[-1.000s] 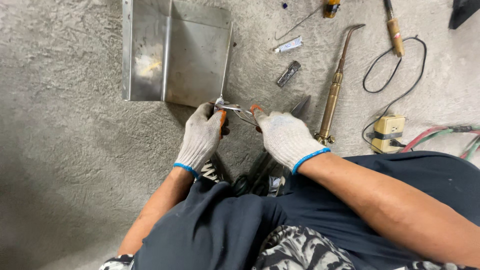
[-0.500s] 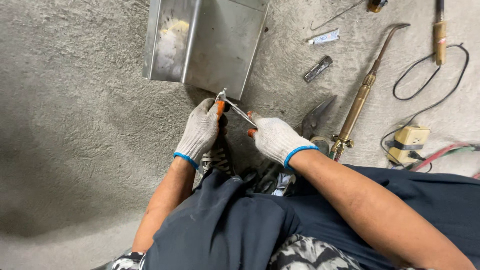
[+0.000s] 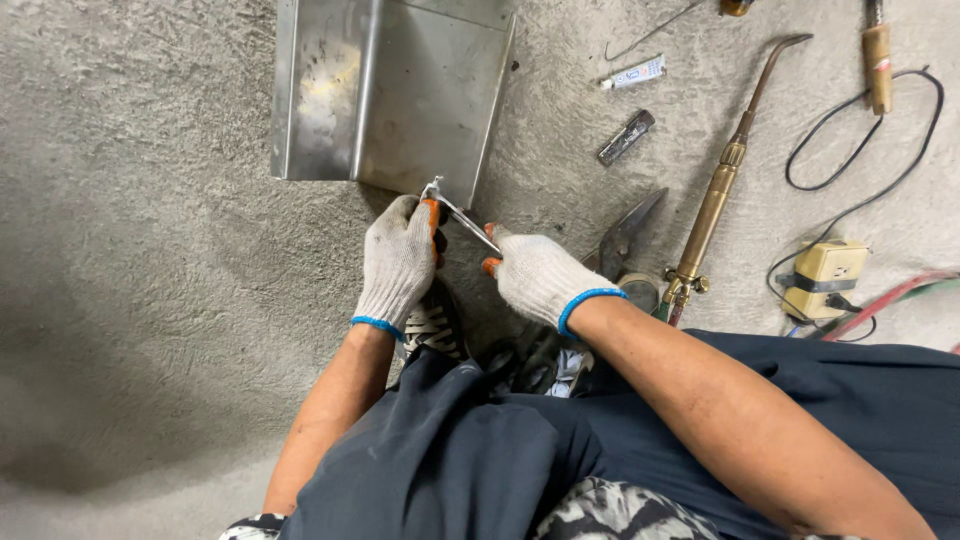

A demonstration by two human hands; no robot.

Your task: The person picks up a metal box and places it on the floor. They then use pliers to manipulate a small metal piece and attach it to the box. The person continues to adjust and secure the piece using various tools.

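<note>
Both our hands wear white gloves and hold one tool. Our left hand (image 3: 398,262) is closed around one orange handle, and our right hand (image 3: 540,277) is closed around the other. The tool (image 3: 462,215) is a rivet gun with its handles spread apart. Its tip touches the near corner of the metal tray (image 3: 400,90), which lies on the floor (image 3: 140,250) just past our hands. Close to the right hand lie snips (image 3: 625,232) and a brass torch (image 3: 715,200). Farther right sit a yellow plug box (image 3: 825,275) and a black cord (image 3: 860,150).
</note>
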